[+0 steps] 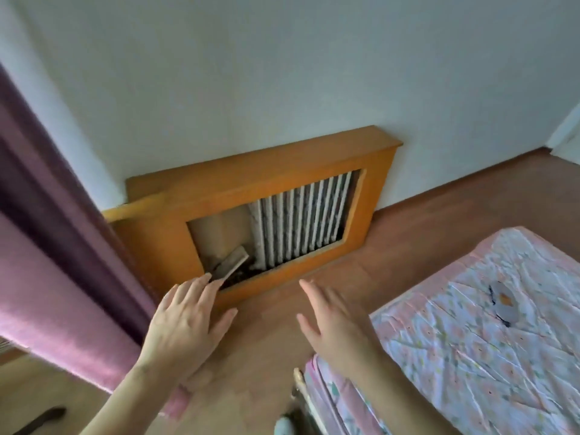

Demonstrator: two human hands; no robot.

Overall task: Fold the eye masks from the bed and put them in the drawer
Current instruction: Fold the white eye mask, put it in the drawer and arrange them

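Observation:
A grey eye mask [504, 302] with an orange patch and a dark strap lies flat on the bed [455, 356], which has a pink flowered cover, at the right. My left hand [185, 328] is held out over the floor with fingers spread and nothing in it. My right hand [332, 328] is also flat and empty, just left of the bed's near corner. Both hands are well to the left of the mask. No drawer is in view.
An orange wooden radiator cover [251, 196] stands against the white wall ahead, with a white radiator [301, 221] behind its opening. A purple curtain [56, 246] hangs at the left. Brown wood floor [439, 208] runs between the wall and the bed.

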